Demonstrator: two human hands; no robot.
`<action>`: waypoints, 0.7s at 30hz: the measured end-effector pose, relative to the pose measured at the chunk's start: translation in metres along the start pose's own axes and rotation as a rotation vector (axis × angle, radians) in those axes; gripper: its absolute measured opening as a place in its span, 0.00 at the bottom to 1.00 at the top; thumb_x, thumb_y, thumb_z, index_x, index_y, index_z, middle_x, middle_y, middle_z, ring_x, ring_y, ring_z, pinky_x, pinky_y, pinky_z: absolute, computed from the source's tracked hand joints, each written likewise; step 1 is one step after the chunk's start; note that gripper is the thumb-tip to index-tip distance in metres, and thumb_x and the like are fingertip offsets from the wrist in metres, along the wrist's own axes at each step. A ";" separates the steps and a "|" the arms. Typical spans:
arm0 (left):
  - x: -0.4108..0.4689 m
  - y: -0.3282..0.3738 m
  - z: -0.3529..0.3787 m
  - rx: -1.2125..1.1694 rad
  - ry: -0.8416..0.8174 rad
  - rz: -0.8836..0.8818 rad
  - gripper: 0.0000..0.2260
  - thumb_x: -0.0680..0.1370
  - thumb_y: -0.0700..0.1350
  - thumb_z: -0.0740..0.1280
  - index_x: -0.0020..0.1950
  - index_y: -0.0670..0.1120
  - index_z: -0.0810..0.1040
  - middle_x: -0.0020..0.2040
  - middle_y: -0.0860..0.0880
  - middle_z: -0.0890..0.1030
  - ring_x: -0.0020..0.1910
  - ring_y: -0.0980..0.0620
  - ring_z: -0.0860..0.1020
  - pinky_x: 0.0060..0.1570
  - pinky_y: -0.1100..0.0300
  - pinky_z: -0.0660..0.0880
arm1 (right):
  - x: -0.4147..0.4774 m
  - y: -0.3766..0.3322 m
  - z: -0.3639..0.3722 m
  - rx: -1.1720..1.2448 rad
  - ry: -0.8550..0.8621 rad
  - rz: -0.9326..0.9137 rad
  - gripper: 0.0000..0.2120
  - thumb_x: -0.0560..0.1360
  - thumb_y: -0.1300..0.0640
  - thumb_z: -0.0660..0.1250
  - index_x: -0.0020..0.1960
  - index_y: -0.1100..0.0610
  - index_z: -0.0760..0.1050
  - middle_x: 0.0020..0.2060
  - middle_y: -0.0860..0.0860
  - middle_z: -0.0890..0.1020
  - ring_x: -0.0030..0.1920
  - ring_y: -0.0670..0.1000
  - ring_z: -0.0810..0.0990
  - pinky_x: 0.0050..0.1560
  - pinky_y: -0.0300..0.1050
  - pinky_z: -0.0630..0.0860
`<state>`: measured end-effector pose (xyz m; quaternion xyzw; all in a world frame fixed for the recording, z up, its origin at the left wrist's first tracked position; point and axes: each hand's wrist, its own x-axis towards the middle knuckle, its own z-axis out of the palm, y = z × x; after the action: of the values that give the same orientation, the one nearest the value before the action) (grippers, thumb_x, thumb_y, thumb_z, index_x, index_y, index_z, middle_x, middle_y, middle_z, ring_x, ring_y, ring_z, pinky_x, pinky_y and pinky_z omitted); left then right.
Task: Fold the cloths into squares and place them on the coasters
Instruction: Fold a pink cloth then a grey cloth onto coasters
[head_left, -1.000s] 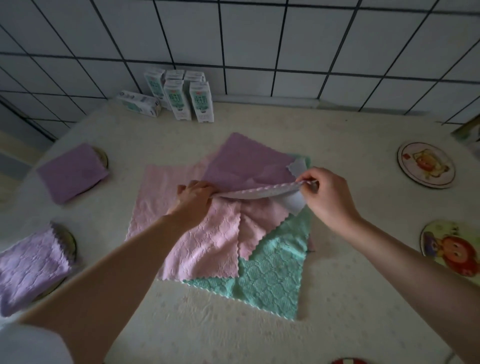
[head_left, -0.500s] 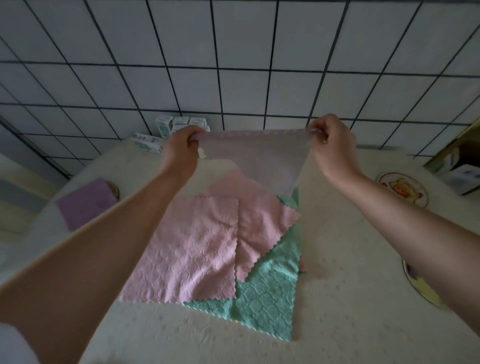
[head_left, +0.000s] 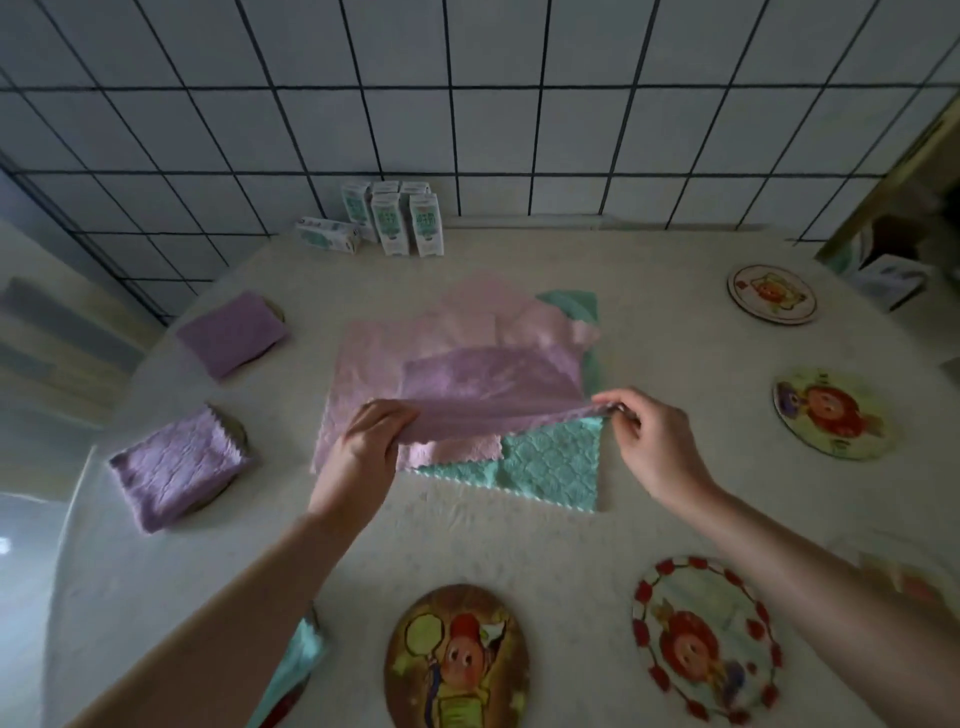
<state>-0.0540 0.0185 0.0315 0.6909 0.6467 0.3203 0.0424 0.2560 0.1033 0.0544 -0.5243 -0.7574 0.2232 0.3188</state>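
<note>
A purple cloth (head_left: 488, 387) hangs low over the pile in the table's middle. My left hand (head_left: 371, 447) grips its near left corner and my right hand (head_left: 641, 441) pinches its near right corner. Under it lie pink cloths (head_left: 395, 338) and a teal cloth (head_left: 550, 462). Two folded purple cloths (head_left: 234, 332) (head_left: 174, 467) sit on coasters at the left. A folded teal cloth (head_left: 296, 660) shows by my left forearm. Bare picture coasters lie near me (head_left: 457, 660) (head_left: 706, 639) and at the right (head_left: 826, 413) (head_left: 771, 293).
Several small cartons (head_left: 395, 221) stand at the back of the cream table (head_left: 519, 540) against the tiled wall. A box (head_left: 891, 278) sits off the table's far right corner.
The purple cloth was lifted off the pile, held up stretched between both hands, and is now lowered toward me over the pile. The view has tilted down, showing the near coasters.
</note>
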 end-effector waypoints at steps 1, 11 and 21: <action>-0.022 -0.001 0.002 -0.010 -0.034 0.003 0.11 0.72 0.29 0.67 0.53 0.36 0.81 0.51 0.42 0.82 0.53 0.46 0.78 0.56 0.53 0.74 | -0.020 0.001 0.004 -0.011 -0.025 0.014 0.13 0.73 0.71 0.64 0.51 0.59 0.81 0.27 0.40 0.75 0.23 0.44 0.71 0.24 0.29 0.62; -0.183 0.015 -0.008 -0.072 -0.165 -0.035 0.10 0.75 0.37 0.64 0.54 0.38 0.82 0.52 0.44 0.82 0.55 0.47 0.78 0.59 0.56 0.73 | -0.186 -0.005 0.016 -0.062 -0.065 0.045 0.14 0.70 0.75 0.65 0.49 0.61 0.82 0.41 0.51 0.85 0.30 0.26 0.72 0.33 0.19 0.63; -0.282 0.055 -0.026 -0.168 -0.206 -0.062 0.15 0.77 0.44 0.59 0.52 0.39 0.83 0.52 0.45 0.82 0.55 0.50 0.77 0.59 0.60 0.72 | -0.292 -0.019 -0.007 -0.103 -0.201 0.098 0.15 0.69 0.77 0.66 0.49 0.62 0.81 0.35 0.41 0.79 0.27 0.33 0.73 0.27 0.21 0.62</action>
<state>-0.0076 -0.2597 -0.0313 0.6939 0.6307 0.2992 0.1764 0.3206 -0.1771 -0.0005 -0.5513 -0.7696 0.2506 0.2025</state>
